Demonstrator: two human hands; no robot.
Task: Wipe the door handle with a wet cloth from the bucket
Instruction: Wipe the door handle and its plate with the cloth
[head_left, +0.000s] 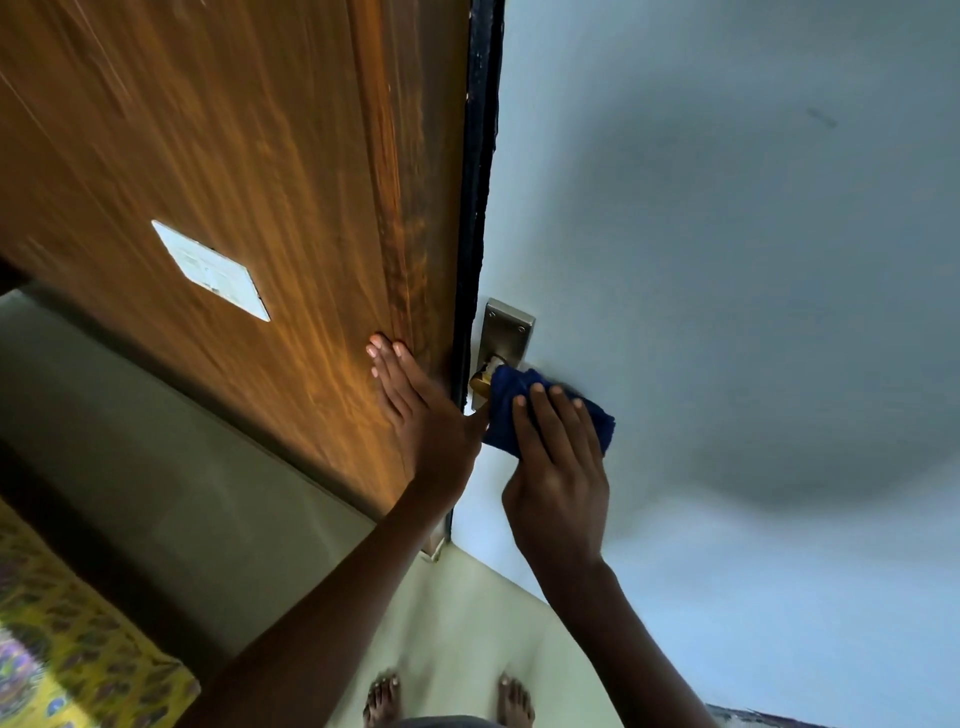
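Observation:
A blue cloth (506, 410) is wrapped over the door handle (480, 382), of which only a brass-coloured end shows. Above it sits the handle's metal backplate (506, 332) on the pale blue door face (727, 260). My right hand (558, 467) presses the cloth onto the handle, fingers spread over it. My left hand (415, 405) lies flat against the brown wooden side of the door (234, 156), next to its dark edge (475, 208), fingers together and pointing up. No bucket is in view.
A white rectangular sticker (210, 270) is on the wooden surface. Below are a pale floor (457, 623) and my bare feet (449, 699). A yellow patterned fabric (67, 639) fills the lower left corner.

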